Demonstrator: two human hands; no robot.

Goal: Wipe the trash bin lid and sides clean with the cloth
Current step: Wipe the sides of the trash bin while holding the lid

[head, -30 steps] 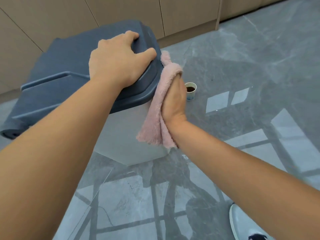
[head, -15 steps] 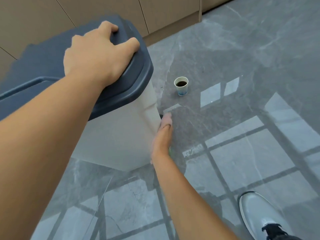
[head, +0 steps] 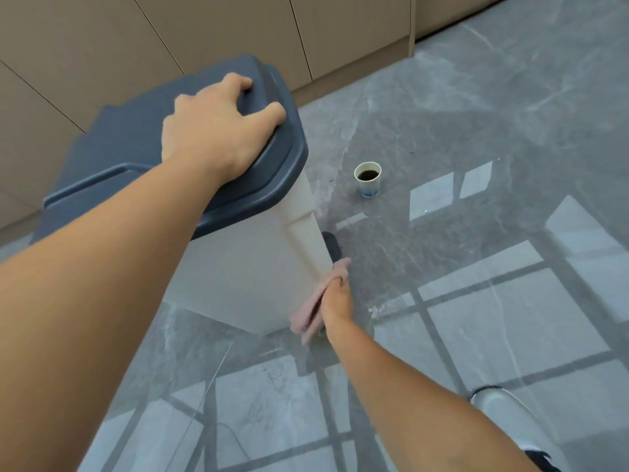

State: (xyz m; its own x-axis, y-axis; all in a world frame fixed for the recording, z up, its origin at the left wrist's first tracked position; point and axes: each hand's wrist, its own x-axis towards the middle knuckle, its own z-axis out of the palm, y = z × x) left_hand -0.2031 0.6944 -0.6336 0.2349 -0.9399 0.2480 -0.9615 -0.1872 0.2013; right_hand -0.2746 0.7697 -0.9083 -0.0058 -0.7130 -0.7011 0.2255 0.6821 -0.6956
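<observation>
A white trash bin (head: 245, 267) with a dark grey-blue lid (head: 136, 144) stands on the floor. My left hand (head: 218, 131) lies flat on the lid's right front corner, fingers curled over its edge. My right hand (head: 335, 301) presses a pink cloth (head: 311, 308) against the bin's right side, low down near the bottom corner. Most of the cloth is hidden between the hand and the bin wall. A black pedal (head: 332, 245) sticks out at the bin's base just beyond the cloth.
A paper cup (head: 367, 178) with dark liquid stands on the grey tiled floor (head: 476, 301), right of the bin. Beige cabinet doors (head: 238, 28) run behind the bin. My shoe (head: 503, 413) shows at the lower right.
My right hand with the cloth went from the lid's rim down the bin's right side to near the floor. The left hand stayed on the lid. The view shifted a little.
</observation>
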